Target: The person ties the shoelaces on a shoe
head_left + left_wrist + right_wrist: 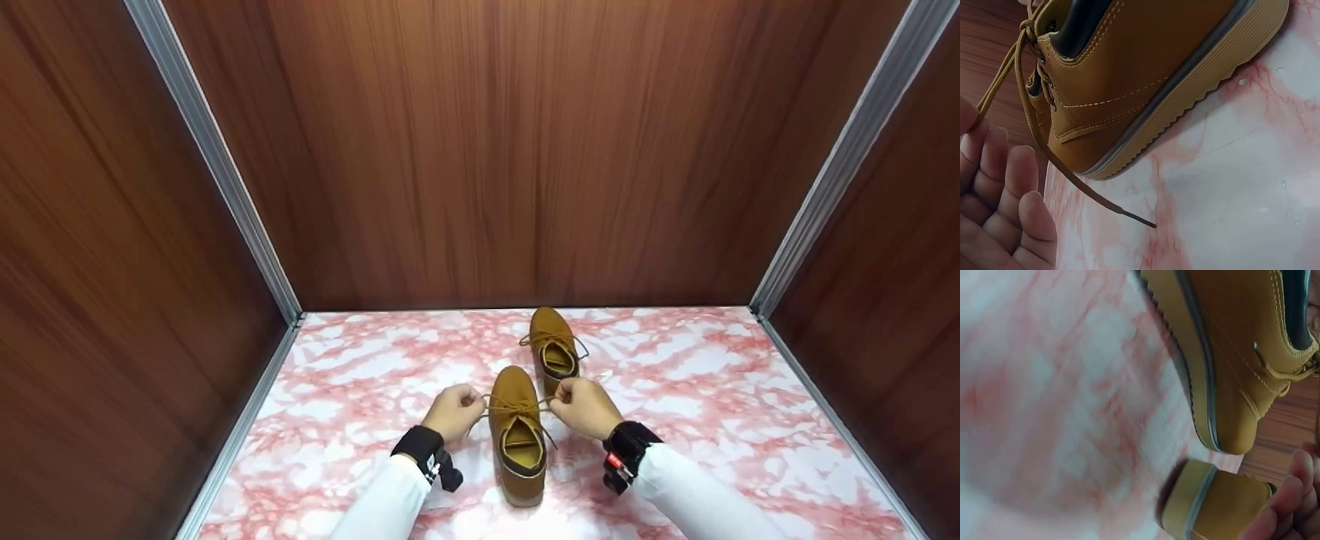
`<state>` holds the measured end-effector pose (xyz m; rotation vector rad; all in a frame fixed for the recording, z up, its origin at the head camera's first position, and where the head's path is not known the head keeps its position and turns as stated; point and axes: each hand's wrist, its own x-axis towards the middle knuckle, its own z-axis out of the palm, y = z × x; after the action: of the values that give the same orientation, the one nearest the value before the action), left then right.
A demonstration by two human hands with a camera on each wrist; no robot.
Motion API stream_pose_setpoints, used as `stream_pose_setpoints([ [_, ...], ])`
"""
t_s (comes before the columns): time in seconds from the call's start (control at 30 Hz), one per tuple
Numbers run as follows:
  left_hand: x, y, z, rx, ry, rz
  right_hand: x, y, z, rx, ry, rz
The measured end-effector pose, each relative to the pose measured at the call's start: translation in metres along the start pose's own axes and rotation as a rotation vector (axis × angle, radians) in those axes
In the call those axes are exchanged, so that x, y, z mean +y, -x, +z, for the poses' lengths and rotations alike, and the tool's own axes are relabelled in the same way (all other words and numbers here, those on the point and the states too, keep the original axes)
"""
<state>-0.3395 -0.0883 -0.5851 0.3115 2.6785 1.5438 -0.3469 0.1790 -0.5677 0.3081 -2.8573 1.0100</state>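
Note:
A tan lace-up shoe [513, 386] stands on the marbled surface between the two hands, toe pointing away. Its brown shoelace [1030, 107] is knotted over the tongue, with loops drawn out to both sides. On the left, my left hand [454, 411] pinches one loop between thumb and forefinger; the other fingers curl loosely in the left wrist view. My right hand [586, 408] pinches the opposite loop on the right. A loose lace end with a dark tip hangs down the shoe's left side. The second tan shoe [551, 324] stands behind, to the right, its laces tied in a bow.
A pink-and-white marbled surface [352, 450] lies under the shoes. Brown wood-grain panels [480, 150] rise at the back and both sides, joined by grey metal corner strips [225, 161]. The second shoe's toe is close to the back panel.

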Motion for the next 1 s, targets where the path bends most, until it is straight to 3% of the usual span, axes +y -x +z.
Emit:
stream_pose_setpoints([
  [0.2,0.002,-0.0015,-0.0009,-0.032,-0.05,-0.012,-0.0023,-0.0002,-0.0048,0.02,0.168,-0.137],
  [0.4,0.0019,-0.001,-0.0017,-0.046,-0.088,-0.007,-0.0016,-0.0005,-0.0067,0.03,0.184,-0.163],
  [0.8,-0.001,0.0011,-0.0007,-0.074,-0.05,0.014,0.0053,-0.0036,-0.004,-0.022,0.009,0.007],
  [1.0,-0.0026,0.0022,0.0013,-0.071,-0.029,-0.011,0.0047,-0.0042,-0.0039,-0.049,-0.113,0.152],
])
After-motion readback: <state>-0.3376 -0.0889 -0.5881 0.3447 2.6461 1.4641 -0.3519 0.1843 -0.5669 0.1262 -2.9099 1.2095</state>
